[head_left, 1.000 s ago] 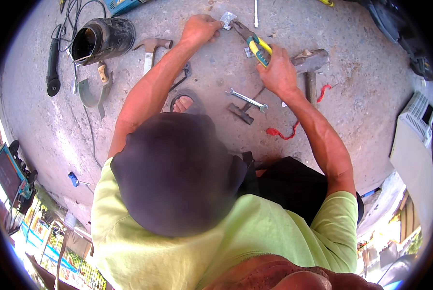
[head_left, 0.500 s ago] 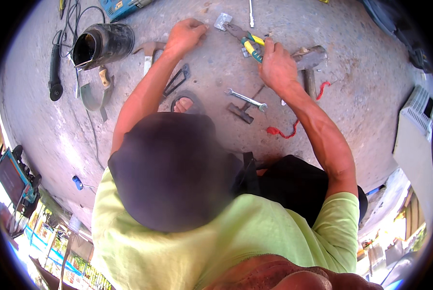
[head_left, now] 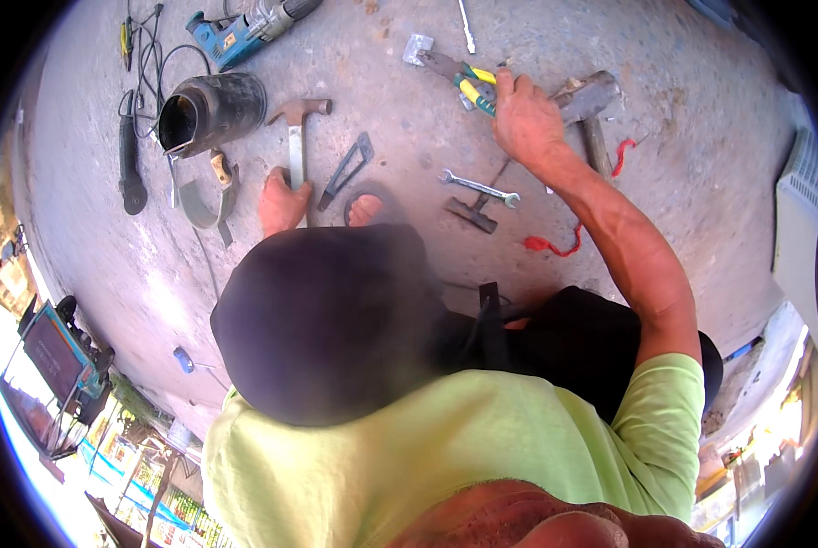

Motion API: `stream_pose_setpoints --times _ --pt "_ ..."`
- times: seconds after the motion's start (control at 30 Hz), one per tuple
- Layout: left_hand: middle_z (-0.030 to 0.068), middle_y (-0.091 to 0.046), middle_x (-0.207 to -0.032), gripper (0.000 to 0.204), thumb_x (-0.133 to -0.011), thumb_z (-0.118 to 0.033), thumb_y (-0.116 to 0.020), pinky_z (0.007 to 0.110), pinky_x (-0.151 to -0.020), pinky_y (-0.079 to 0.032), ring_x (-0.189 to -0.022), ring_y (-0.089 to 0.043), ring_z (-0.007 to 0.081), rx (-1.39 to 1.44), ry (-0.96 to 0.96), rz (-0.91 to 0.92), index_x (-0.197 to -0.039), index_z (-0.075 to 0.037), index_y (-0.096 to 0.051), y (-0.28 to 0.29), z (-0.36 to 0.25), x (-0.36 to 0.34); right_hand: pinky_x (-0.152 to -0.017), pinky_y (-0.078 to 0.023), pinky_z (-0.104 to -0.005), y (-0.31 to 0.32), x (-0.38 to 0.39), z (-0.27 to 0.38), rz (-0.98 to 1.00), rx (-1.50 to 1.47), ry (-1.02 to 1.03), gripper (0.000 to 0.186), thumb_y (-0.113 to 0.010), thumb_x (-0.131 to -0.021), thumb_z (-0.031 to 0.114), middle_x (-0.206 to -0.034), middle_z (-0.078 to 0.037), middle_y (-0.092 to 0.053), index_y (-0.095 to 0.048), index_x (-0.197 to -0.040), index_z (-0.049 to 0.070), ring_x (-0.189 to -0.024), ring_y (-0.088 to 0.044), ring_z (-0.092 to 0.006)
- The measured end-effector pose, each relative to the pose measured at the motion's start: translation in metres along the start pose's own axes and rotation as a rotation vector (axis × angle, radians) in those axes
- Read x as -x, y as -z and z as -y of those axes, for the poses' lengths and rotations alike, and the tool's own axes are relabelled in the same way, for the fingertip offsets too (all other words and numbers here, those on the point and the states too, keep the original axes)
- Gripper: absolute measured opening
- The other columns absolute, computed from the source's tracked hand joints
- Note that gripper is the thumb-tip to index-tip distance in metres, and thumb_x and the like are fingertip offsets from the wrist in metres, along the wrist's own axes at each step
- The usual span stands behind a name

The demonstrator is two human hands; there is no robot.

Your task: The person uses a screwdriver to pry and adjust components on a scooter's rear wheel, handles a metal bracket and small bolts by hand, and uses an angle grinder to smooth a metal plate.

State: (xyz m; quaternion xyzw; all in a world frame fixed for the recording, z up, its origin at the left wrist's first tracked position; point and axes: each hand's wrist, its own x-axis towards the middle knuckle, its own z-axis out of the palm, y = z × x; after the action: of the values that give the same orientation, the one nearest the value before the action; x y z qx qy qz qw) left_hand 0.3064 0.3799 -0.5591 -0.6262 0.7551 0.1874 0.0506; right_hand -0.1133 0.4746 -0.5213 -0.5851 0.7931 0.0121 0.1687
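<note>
My right hand (head_left: 528, 119) is closed around the yellow-and-green handles of a pair of pliers (head_left: 447, 66). Their jaws point left and meet the edge of a small silvery piece of metal (head_left: 416, 47) on the concrete. Lower on the left, my left hand (head_left: 284, 203) is closed on the pale handle of a claw hammer (head_left: 297, 137). The hammer's rusty head lies farthest from me; my black cap hides the handle's near end. Right of my right hand lies a heavy metal head (head_left: 592, 96) on a thick handle (head_left: 595, 148).
Nearby on the concrete lie a combination wrench (head_left: 482, 188), a T-shaped tool (head_left: 471, 216), a black slotted bracket (head_left: 347, 170) and red cord (head_left: 555, 245). A black metal cylinder (head_left: 231, 102), a curved metal strip (head_left: 194, 205), an angle grinder (head_left: 131, 164) and a blue power tool (head_left: 235, 36) lie left.
My left hand has drawn back from beside the silvery metal piece and closed on the claw hammer's handle. My right hand keeps the pliers at the metal piece. The whole view has shifted slightly.
</note>
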Motion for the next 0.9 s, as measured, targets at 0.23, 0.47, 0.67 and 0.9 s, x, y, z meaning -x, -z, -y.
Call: stream_pose_setpoints --times 0.23,0.47,0.67,0.9 --pt "0.0082 -0.061 -0.075 0.032 -0.089 -0.012 -0.063 0.030 -0.055 -0.046 -0.059 -0.059 0.0156 1.282 0.381 0.736 -0.116 0.000 -0.053 0.068 -0.035 -0.010 -0.081 -0.054 -0.0515 -0.006 0.001 -0.002 -0.058 -0.019 0.019 0.038 -0.053 -0.090 0.011 -0.106 -0.024 -0.060 -0.047 -0.127 -0.001 -0.095 -0.066 -0.0411" --pt "0.0085 -0.059 -0.077 0.035 -0.096 -0.013 -0.061 0.026 -0.053 -0.045 -0.056 -0.054 0.0126 0.641 -0.156 0.192 -0.124 0.005 -0.047 0.132 -0.141 0.015 -0.078 -0.055 -0.0505 -0.010 0.001 -0.004 -0.089 0.014 0.054 0.031 -0.051 -0.091 0.012 -0.103 -0.023 -0.061 -0.048 -0.119 -0.001 -0.093 -0.067 -0.0394" --pt "0.0127 -0.066 -0.085 0.030 -0.095 -0.011 -0.062 0.032 -0.059 -0.051 -0.064 -0.063 0.0191 0.809 -0.553 -0.226 -0.119 0.003 -0.049 0.118 -0.169 0.009 -0.074 -0.056 -0.0494 -0.016 0.001 -0.005 -0.160 0.034 0.063 0.029 -0.052 -0.090 0.013 -0.100 -0.022 -0.062 -0.048 -0.116 0.001 -0.091 -0.068 -0.0388" --pt "0.0307 -0.065 -0.083 0.038 -0.095 -0.023 -0.060 0.050 -0.070 -0.051 -0.080 -0.067 0.0471 0.304 -0.371 0.306 -0.124 -0.002 -0.048 0.091 -0.175 0.000 -0.075 -0.056 -0.0496 -0.017 0.001 0.002 -0.076 0.052 0.051 0.030 -0.052 -0.091 0.013 -0.100 -0.022 -0.062 -0.049 -0.119 0.001 -0.091 -0.068 -0.0381"
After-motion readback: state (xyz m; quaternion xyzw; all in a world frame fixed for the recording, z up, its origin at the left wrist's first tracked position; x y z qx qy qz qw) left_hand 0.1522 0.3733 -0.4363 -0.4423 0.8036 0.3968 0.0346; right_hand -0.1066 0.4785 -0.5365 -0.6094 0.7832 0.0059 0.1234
